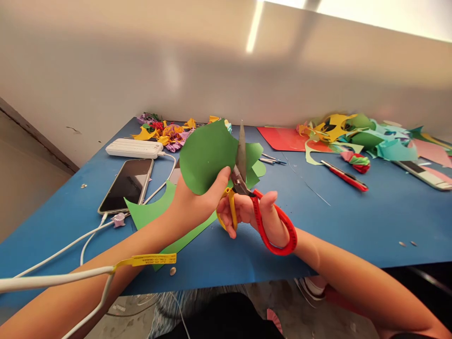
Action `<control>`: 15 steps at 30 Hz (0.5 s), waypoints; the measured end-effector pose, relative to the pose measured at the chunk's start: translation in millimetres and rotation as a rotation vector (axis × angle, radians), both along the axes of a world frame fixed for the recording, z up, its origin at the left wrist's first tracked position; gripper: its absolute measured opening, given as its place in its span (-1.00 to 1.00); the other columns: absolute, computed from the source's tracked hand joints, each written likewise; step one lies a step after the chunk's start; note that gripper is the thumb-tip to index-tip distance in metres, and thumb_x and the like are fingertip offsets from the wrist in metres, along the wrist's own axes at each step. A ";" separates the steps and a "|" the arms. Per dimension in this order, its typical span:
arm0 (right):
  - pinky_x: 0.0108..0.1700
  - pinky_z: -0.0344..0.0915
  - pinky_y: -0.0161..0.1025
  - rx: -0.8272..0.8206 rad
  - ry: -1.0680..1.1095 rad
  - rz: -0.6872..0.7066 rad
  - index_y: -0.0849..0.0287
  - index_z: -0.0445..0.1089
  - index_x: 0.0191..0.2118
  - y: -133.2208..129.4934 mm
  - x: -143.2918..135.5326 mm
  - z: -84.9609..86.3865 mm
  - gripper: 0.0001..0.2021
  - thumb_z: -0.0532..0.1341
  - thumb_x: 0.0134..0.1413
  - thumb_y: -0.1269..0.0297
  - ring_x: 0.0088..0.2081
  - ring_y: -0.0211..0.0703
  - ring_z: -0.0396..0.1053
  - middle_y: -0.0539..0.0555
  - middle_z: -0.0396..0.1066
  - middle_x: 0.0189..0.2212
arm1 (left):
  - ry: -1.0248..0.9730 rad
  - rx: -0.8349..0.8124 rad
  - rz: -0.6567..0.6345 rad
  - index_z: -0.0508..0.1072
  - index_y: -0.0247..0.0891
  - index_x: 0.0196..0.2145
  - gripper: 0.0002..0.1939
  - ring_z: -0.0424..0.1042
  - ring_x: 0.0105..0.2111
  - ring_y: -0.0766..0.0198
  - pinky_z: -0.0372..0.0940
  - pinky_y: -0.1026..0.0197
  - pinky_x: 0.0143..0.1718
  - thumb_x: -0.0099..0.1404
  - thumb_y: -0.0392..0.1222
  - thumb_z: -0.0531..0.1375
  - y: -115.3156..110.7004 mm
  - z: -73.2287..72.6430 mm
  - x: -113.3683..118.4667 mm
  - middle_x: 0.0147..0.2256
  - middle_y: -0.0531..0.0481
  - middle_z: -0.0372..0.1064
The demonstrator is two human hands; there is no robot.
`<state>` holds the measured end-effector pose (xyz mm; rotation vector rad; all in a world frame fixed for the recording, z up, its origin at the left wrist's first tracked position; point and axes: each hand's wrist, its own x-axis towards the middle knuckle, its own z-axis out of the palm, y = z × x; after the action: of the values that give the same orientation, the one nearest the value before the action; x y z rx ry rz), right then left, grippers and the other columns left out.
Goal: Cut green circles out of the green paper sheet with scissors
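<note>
My left hand [197, 197] pinches a rounded piece of dark green paper [208, 155], thumb on its near face, and holds it above the table. My right hand [261, 214] has its thumb through the red loop and fingers through the yellow loop of a pair of scissors [242, 155]. The blades point up at the right edge of the paper; whether they bite into it I cannot tell. Behind the blades, lobed green paper [254, 162] shows. A lighter green offcut [155, 209] with a curved edge lies under my left forearm.
A phone [127, 186], a white power bank [134, 148] and cables lie at left. Crumpled paper scraps [173, 132] sit behind. To the right are a red sheet [282, 139], a red cutter knife [344, 176], a paper flower [356, 161] and piled offcuts [370, 134].
</note>
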<state>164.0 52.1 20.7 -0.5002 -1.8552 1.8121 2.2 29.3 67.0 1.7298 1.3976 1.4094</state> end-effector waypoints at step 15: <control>-0.40 0.27 -0.15 -0.105 0.040 -0.030 0.19 0.20 -0.28 -2.5 -4.9 2.2 -0.11 -0.34 -0.20 -0.59 -0.54 -0.28 0.02 -0.07 -0.01 -0.49 | -0.039 -0.014 -0.043 0.19 -0.18 -0.71 -0.56 0.20 -0.65 0.40 0.28 0.29 -0.40 0.32 -0.21 0.10 -2.7 0.1 3.7 -0.72 0.16 0.17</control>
<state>159.1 49.6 22.9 -0.5228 -1.7244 1.8925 5.9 26.6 67.1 1.7045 1.3394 1.3996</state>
